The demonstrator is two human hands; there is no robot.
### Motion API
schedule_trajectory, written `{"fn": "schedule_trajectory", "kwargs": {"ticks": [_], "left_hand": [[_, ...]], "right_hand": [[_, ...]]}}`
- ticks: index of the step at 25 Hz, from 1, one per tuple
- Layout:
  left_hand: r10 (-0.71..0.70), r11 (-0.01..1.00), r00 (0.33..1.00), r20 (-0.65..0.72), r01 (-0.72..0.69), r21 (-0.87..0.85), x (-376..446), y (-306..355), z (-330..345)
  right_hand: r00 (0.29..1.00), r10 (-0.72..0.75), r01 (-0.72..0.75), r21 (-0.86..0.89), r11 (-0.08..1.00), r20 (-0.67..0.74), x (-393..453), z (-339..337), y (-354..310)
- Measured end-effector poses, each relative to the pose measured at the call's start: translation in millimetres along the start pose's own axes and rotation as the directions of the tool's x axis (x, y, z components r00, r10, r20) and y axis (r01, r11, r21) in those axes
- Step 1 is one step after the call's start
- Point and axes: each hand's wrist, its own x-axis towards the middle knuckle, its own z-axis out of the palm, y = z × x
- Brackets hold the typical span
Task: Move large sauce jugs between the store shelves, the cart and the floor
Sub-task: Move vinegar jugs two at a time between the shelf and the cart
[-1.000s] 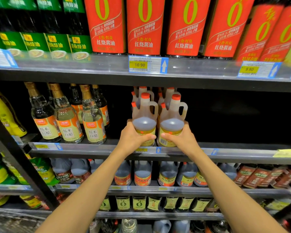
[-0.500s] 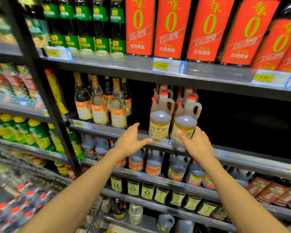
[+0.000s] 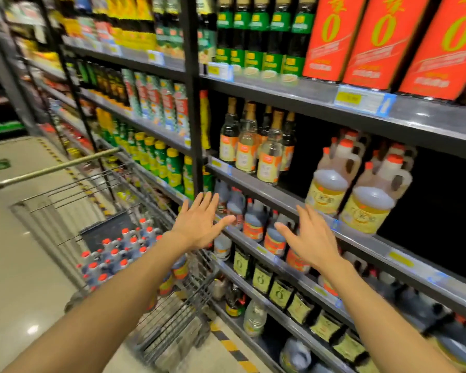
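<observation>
Both arms are bare from the lower frame edge up to the wrists, with no sleeve, cuff or glove on them. The left hand (image 3: pixel 199 224) and the right hand (image 3: pixel 311 238) are bare too, slender and long-fingered, with short nails. The fingers and wrists carry no ring, watch or band.

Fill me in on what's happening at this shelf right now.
A person is stocking sauce jugs in a store aisle. Both hands are open and empty: the left hand and right hand hover in front of the shelves. Two yellow-labelled jugs with red caps stand at the front edge of the middle shelf. To the left, a wire cart holds many more red-capped jugs, none yet in hand.
</observation>
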Motion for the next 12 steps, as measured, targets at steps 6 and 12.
{"fn": "schedule_trajectory", "kwargs": {"ticks": [6, 12], "left_hand": [[-0.261, 0.965, 0.965, 0.004, 0.261, -0.037, -48, -104, 14], [-0.404, 0.914, 0.915, 0.018, 0.404, -0.043, -48, -193, 47]], "right_hand": [[0.896, -0.338, 0.342, 0.038, 0.939, 0.289, 45, 50, -102], [0.776, -0.481, 0.510, 0.041, 0.859, 0.408, 93, 113, -196]]}}
